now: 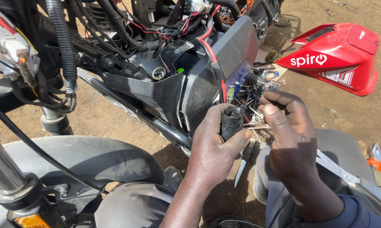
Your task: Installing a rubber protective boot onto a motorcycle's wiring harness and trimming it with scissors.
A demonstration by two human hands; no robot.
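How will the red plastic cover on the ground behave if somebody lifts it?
The red cover is probably light for its size, since it looks like a thin hollow shell. It likely stays stiff, keeping its moulded shape. Its glossy surface may be slippery, and it could rock on the uneven dirt ground.

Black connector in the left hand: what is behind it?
Behind the black connector, held by the left hand, is a tangle of thin coloured wires that the right hand fingers pinch. The connector hides where they end.
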